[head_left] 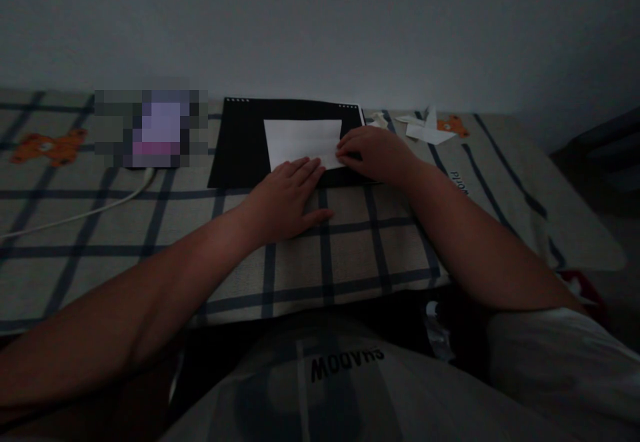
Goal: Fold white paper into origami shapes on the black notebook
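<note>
A white sheet of paper (pixel 304 141) lies on a black spiral-punched notebook cover (pixel 237 152). My left hand (pixel 283 199) rests flat across the sheet's near edge, its fingers stretched out and the thumb apart over the cloth. At the sheet's right edge, the fingertips and thumb of my right hand (pixel 377 152) are drawn together, pinching the paper near its lower right corner. Part of the near edge is hidden under the left fingers.
Right of the notebook sits a folded white paper piece like a crane (pixel 430 132), with a small paper scrap (pixel 379 120) beside it. A blurred-out phone (pixel 160 125) with a white cable (pixel 117 201) lies left. The checked tablecloth (pixel 345 255) meets a wall (pixel 320 29) behind.
</note>
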Demonstrator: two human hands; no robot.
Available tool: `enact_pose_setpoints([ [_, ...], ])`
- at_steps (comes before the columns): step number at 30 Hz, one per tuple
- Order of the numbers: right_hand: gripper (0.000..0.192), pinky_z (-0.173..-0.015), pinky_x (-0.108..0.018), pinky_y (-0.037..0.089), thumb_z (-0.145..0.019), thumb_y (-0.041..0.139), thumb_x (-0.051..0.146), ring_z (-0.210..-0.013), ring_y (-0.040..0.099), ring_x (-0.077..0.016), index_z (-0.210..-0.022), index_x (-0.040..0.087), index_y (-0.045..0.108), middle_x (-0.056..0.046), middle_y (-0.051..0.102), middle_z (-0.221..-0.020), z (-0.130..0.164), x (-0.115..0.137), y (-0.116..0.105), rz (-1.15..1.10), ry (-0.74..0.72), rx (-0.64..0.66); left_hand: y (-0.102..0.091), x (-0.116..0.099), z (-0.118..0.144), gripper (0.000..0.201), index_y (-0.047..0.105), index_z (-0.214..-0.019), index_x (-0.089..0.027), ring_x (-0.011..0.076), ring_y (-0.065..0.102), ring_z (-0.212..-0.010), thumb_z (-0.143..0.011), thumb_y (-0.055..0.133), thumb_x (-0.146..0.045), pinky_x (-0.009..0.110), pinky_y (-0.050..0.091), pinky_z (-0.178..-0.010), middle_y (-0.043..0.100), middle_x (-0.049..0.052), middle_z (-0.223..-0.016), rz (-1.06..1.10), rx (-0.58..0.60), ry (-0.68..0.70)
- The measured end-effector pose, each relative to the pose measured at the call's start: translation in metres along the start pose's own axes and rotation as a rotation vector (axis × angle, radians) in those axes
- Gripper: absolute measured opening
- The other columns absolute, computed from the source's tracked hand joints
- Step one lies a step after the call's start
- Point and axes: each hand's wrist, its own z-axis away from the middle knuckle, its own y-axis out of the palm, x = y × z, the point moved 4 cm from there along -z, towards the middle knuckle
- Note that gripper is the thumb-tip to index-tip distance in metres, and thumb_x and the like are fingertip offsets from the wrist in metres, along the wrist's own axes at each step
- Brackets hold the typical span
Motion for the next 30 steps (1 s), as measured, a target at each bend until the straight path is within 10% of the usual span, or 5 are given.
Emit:
enact_pose_setpoints([
  [22,0.038,-0.104,-0.051,0.059,-0.113,0.057,0.033,-0.126,0.075,-0.0359,-0.126,0.023,0.091,-0.013,0.087,-0.133,0.003,0.000,0.000,0.088,-0.025,-0.054,0.002,0.001,0.000,0.090,0.037,-0.183,-0.001,0.0371,0.034,-0.181,-0.120,0.044,-0.065,0.049,0.025,-0.148,0.036,0.024,-0.192,-0.015,-0.005,-0.009],
  [30,0.038,-0.102,-0.050,0.051,-0.113,0.056,0.033,-0.120,0.071,-0.0338,-0.118,0.022,0.092,-0.014,0.087,-0.125,0.008,0.020,-0.005,0.057,-0.269,-0.099,0.002,0.002,-0.001,0.093,0.037,-0.182,0.002,0.0385,0.033,-0.181,-0.119,0.048,-0.066,0.050,0.024,-0.149,0.037,0.026,-0.191,0.016,-0.021,0.009],
])
